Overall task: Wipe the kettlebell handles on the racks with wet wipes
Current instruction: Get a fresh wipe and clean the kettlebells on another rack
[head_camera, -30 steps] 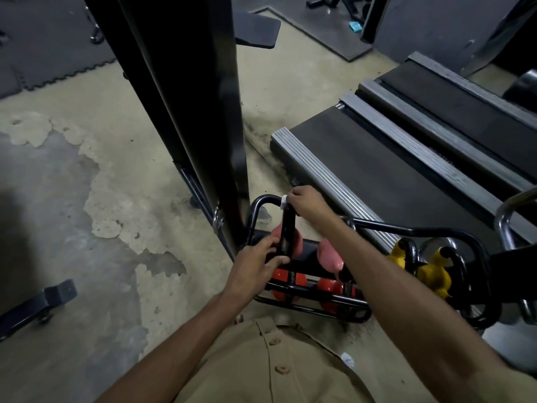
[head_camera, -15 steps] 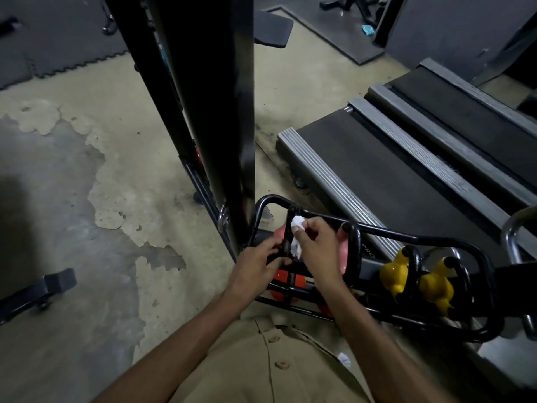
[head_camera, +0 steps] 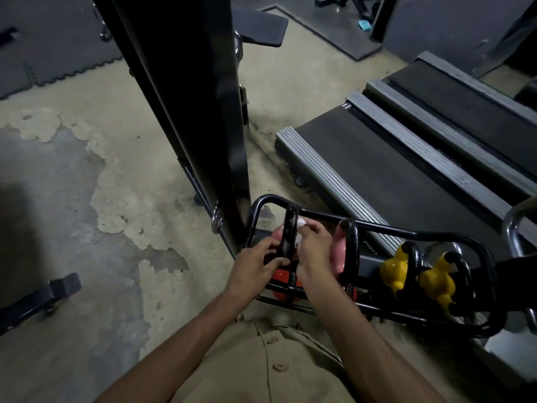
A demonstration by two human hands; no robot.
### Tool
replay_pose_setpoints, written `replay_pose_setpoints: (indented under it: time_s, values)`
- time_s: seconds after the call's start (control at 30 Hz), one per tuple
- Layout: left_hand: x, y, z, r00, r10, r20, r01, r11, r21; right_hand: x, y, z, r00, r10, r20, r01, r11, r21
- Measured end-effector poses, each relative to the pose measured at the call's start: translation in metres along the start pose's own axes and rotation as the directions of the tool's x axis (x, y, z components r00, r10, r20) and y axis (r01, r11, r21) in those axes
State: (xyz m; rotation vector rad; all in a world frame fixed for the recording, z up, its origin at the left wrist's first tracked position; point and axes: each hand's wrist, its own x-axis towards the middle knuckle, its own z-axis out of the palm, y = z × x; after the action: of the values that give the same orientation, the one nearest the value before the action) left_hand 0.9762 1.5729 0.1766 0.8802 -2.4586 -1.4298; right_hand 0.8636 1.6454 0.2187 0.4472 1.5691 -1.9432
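Hands are working at the leftmost kettlebell handle (head_camera: 290, 234) on the low rack (head_camera: 406, 235) — the left hand (head_camera: 255, 266) is clamping its near-left side, the right hand (head_camera: 315, 248) is pinching a white wet wipe (head_camera: 299, 232) against its right side. The handle's loop is standing upright, running near to far between the hands. The right hand is lying nearer the next handle (head_camera: 351, 251) — just to the right.

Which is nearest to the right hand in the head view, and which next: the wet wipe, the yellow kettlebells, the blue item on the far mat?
From the right hand:
1. Wet wipe, held in its fingers against the black handle.
2. Yellow kettlebells, further right on the rack.
3. Blue item, on the far mat at top.
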Motion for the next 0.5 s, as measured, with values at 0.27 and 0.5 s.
replay_pose_setpoints:
  time_s: [0.27, 0.5]
  values:
    - [-0.001, 0.001, -0.003, 1.0, 0.015, -0.006, -0.015, 1.0, 0.008, 0.037, -0.013, -0.006, 0.454, -0.513, 0.728, 0.831, -0.052, -0.555]
    - [-0.007, 0.003, 0.002, 0.999, -0.006, -0.048, 0.006, 1.0, 0.0, 0.018, -0.004, -0.04, 0.387, -0.47, 0.793, 0.897, -0.01, -0.443]
